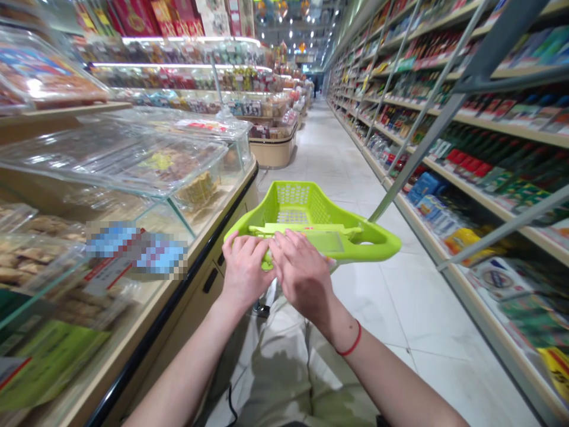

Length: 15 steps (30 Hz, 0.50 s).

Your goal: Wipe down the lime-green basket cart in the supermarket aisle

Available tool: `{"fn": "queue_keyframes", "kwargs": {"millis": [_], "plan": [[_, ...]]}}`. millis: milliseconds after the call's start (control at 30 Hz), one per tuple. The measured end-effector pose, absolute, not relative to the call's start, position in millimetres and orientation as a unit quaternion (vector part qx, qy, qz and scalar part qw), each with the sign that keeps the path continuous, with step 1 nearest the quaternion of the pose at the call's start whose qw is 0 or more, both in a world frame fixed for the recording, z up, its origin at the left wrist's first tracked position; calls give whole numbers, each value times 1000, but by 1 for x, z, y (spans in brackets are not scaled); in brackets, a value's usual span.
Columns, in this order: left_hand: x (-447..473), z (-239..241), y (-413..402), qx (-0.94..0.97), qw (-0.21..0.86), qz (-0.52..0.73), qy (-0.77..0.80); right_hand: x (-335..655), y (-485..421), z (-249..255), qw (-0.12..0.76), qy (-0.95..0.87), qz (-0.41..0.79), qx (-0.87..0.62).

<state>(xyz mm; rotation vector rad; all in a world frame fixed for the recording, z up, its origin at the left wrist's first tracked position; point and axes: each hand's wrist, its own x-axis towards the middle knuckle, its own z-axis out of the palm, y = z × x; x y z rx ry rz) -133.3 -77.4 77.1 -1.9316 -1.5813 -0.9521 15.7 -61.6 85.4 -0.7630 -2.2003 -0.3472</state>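
Note:
A lime-green plastic shopping cart (324, 207) stands right in front of me, its perforated basket facing down the aisle. My left hand (246, 264) is closed over the left part of its handle, knuckles up. Close beside it, my right hand (300, 270) has its fingers curled over the middle of the same handle, the two hands touching or nearly so. A red string bracelet (351, 341) circles my right wrist. The handle's right end (377, 244) is free of hands. No goods show inside the visible part of the basket.
On the left, a counter (178, 296) with clear-lidded bins (133, 154) of packaged food runs close by the cart. Tall shelves (444, 118) of bottles and packs line the right, with a slanted grey metal frame (404, 157) before them. White floor tiles (320, 136) lie ahead.

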Motion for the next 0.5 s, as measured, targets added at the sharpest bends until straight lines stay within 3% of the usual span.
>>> {"fn": "queue_keyframes", "kwargs": {"millis": [333, 500], "plan": [[-134, 76, -76, -711, 212, -363, -564, 107, -42, 64, 397, -847, -149, -321], [-134, 74, -75, -706, 224, -369, -561, 100, -46, 63, 414, -833, -164, -329]]}}
